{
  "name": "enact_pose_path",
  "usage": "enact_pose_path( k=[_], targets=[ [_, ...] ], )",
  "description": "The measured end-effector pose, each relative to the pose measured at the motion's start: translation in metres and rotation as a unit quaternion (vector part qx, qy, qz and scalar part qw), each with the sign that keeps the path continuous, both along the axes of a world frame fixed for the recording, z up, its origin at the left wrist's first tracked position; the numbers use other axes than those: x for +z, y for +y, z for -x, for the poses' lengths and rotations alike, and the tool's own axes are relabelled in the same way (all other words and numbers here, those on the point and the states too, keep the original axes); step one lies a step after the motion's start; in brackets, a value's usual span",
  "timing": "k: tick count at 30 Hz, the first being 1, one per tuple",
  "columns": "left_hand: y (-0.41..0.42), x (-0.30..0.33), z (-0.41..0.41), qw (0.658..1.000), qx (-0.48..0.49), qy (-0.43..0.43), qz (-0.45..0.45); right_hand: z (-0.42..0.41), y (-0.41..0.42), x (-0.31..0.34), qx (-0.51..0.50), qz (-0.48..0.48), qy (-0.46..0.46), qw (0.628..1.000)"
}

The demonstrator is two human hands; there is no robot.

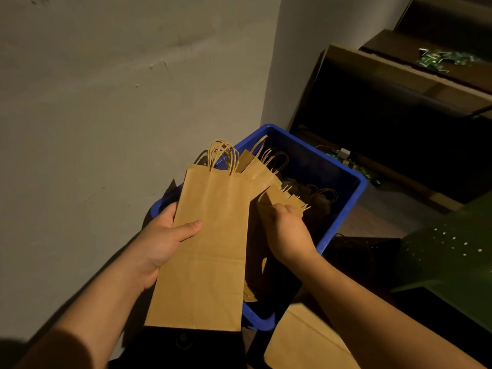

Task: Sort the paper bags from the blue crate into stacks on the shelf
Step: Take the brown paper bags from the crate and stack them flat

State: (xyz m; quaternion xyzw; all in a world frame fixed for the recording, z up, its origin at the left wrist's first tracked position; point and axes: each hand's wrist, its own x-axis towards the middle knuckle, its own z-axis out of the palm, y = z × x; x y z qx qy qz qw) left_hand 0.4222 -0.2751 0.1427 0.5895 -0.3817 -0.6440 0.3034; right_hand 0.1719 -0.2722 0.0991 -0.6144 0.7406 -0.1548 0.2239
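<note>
My left hand holds a flat stack of tall brown paper bags by its left edge, thumb on top, the twisted handles pointing away from me. Beneath and behind it stands the blue crate, with more brown bags lying inside in shadow. My right hand reaches into the crate and pinches the edge of a smaller paper bag that lies against another bag.
A grey wall fills the left. Dark wooden shelves step up at the right, with green circuit boards on an upper one. A brown cardboard piece lies at the bottom; a dark green surface sits at right.
</note>
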Motion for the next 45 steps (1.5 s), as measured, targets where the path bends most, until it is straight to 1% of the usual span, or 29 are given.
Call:
enact_pose_path(
  k=[3,5,10,13,15,17,19,21,22,24,26,28,29,31,32,36,37,39,41,42,43,44,45],
  targets=[
    [0.000,0.003,0.008,1.000,0.000,0.002,-0.002,0.012,0.007,0.013,-0.042,0.056,-0.047,0.996],
    [0.000,0.004,0.012,1.000,0.005,0.000,0.003,0.019,0.014,0.020,-0.083,0.105,-0.088,0.987],
    [-0.001,0.008,0.018,1.000,-0.008,-0.009,0.022,0.023,0.033,0.035,-0.184,0.201,-0.231,0.934],
    [-0.001,0.010,0.022,0.998,-0.030,-0.019,0.053,0.019,0.043,0.042,-0.201,0.247,-0.259,0.912],
    [-0.001,0.010,0.025,0.996,-0.045,-0.042,0.071,0.017,0.047,0.045,-0.194,0.271,-0.263,0.905],
    [-0.001,0.010,0.027,0.995,-0.056,-0.058,0.063,0.015,0.050,0.047,-0.164,0.292,-0.237,0.912],
    [-0.001,0.009,0.029,0.995,-0.064,-0.065,0.043,0.012,0.055,0.046,-0.118,0.304,-0.190,0.926],
    [0.000,0.012,0.032,0.996,-0.057,-0.064,0.031,0.005,0.060,0.045,-0.063,0.330,-0.142,0.931],
    [0.000,0.012,0.033,0.996,-0.050,-0.069,0.032,0.001,0.063,0.044,-0.028,0.359,-0.115,0.926],
    [-0.001,0.014,0.036,0.996,-0.033,-0.070,0.033,-0.006,0.067,0.042,0.081,0.415,-0.052,0.905],
    [-0.001,0.017,0.038,0.999,-0.002,-0.050,0.011,-0.012,0.071,0.043,0.172,0.434,-0.010,0.884],
    [-0.002,0.017,0.038,0.998,0.026,-0.047,-0.013,-0.018,0.077,0.044,0.216,0.434,-0.001,0.875],
    [-0.002,0.018,0.038,0.998,0.023,-0.055,-0.022,-0.021,0.080,0.045,0.231,0.427,0.001,0.874],
    [-0.005,0.016,0.034,0.997,0.020,-0.075,-0.027,-0.026,0.085,0.045,0.264,0.395,0.011,0.880],
    [-0.006,0.015,0.033,0.997,0.025,-0.070,-0.020,-0.027,0.088,0.045,0.283,0.373,0.020,0.883],
    [-0.007,0.010,0.033,0.995,0.074,0.034,0.048,-0.032,0.092,0.049,0.333,0.303,0.057,0.891],
    [-0.007,0.009,0.033,0.994,0.075,0.055,0.050,-0.032,0.092,0.050,0.337,0.286,0.056,0.895],
    [-0.002,0.010,0.035,0.997,0.050,0.060,0.023,-0.028,0.092,0.054,0.347,0.250,0.037,0.903],
    [0.001,0.008,0.038,0.998,0.036,0.045,0.010,-0.024,0.092,0.058,0.359,0.206,-0.014,0.910],
    [0.002,0.007,0.040,0.999,0.037,0.036,0.010,-0.022,0.093,0.057,0.347,0.185,-0.072,0.917],
    [0.003,0.007,0.041,0.999,0.040,0.030,0.012,-0.021,0.092,0.056,0.306,0.178,-0.151,0.923],
    [0.004,0.008,0.042,0.999,0.042,0.023,0.012,-0.020,0.090,0.056,0.229,0.189,-0.228,0.927],
    [0.004,0.008,0.043,0.999,0.040,0.018,0.011,-0.019,0.085,0.055,0.127,0.200,-0.274,0.932]
  ],
)
